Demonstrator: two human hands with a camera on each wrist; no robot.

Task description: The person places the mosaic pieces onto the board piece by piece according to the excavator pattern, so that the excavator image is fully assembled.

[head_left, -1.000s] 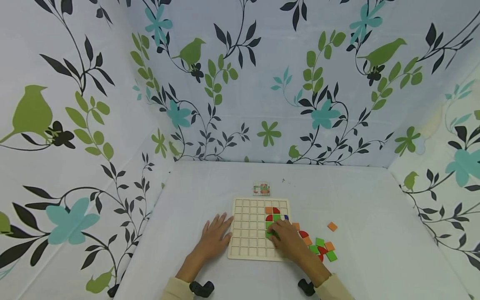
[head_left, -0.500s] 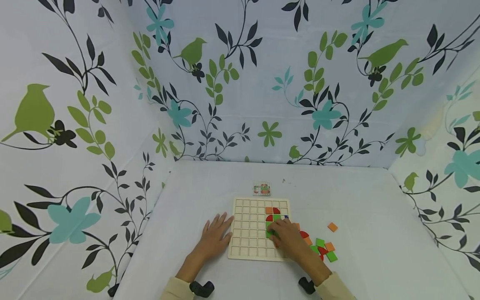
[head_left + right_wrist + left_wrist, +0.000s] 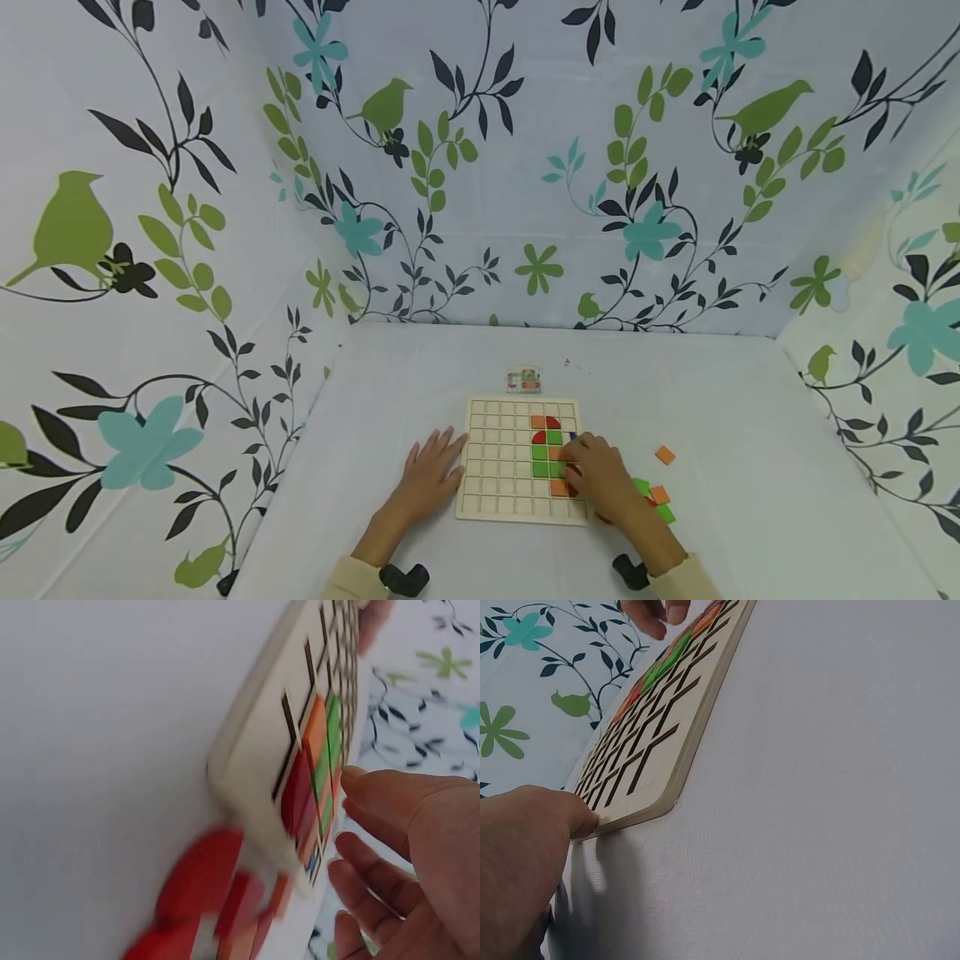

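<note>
A pale wooden grid board [image 3: 495,475] lies on the table, with green tiles [image 3: 540,469], orange tiles [image 3: 558,487] and red-marked tiles [image 3: 553,423] set in its right-hand squares. My left hand [image 3: 431,471] rests beside the board with fingers spread; the left wrist view shows its thumb [image 3: 583,816] touching the board's edge. Over the board's right edge hovers my right hand [image 3: 603,475], fingers loosely bent. In the right wrist view, its thumb [image 3: 375,787] and fingers stand apart with nothing visible between them, close to the set tiles. It hides part of the board's right side.
Loose tiles lie right of the board, among them a lone orange tile [image 3: 664,454] and a green tile [image 3: 665,513]; the right arm covers some. A small pattern card [image 3: 523,379] lies behind the board. Patterned cloth [image 3: 480,208] encloses the table at the back and sides.
My right hand has shifted right from over the green tiles, exposing green and orange tiles in the lower rows. It now covers more of the loose tiles. The left hand stays in place.
</note>
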